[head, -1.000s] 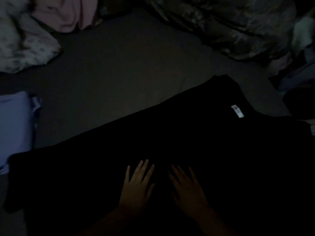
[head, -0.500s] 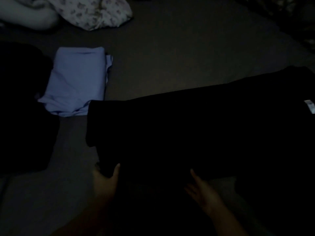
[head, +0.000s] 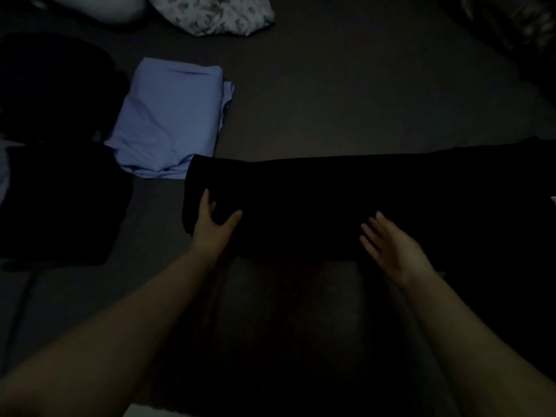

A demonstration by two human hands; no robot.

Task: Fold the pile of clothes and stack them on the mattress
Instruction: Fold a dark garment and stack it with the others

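On the mattress (head: 346,94), dark folded clothes (head: 60,203) and a blue one (head: 171,115) lie finished at left; the left hand (head: 212,225) grips the black garment (head: 346,200), half-folded at center, right hand (head: 391,248) flat, fingers straight; more folding likely remains

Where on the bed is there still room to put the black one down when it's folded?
The widest bare patch of mattress lies beyond the black garment, right of the folded blue cloth and below the flowered pillow. A narrower bare strip runs left of the left hand, beside the dark folded pile. The far left is crowded with stacks.
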